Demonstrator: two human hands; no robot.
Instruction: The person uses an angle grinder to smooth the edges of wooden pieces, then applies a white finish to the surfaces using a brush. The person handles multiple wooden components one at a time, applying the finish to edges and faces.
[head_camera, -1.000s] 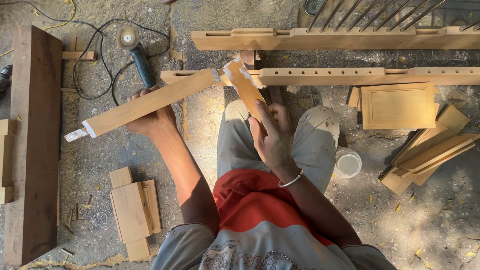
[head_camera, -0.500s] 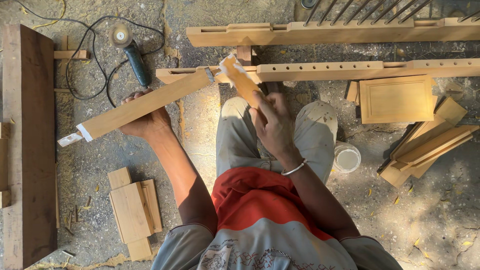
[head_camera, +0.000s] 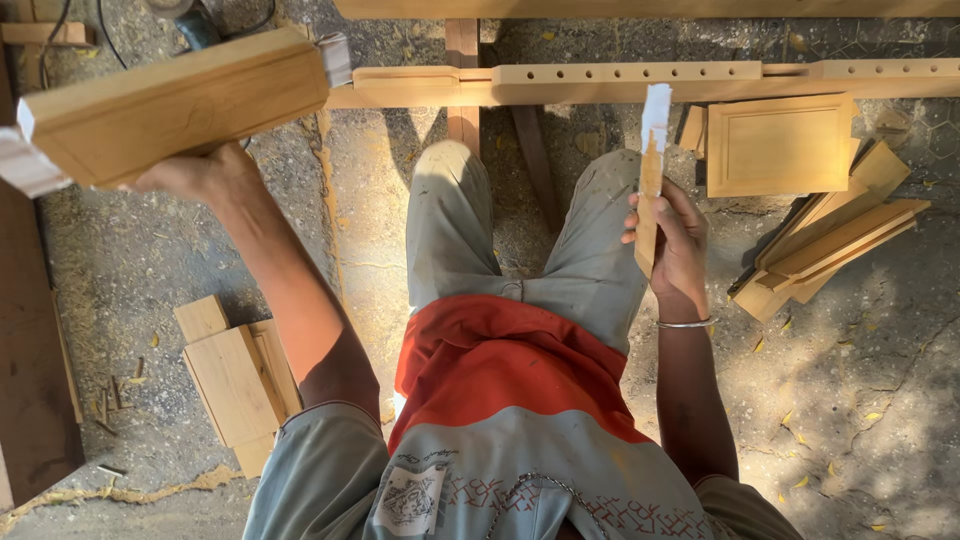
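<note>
The left hand (head_camera: 200, 172) grips a thick wooden block (head_camera: 175, 108), raised left of the drilled rail (head_camera: 640, 78). The right hand (head_camera: 678, 240) clasps a thin wooden strip (head_camera: 650, 190) upright, just below that rail.

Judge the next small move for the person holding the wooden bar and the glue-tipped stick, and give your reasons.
Probably bring the stick in the right hand across to the bar raised in the left hand: white paste coats the stick's tip, and the two pieces are held apart.
</note>
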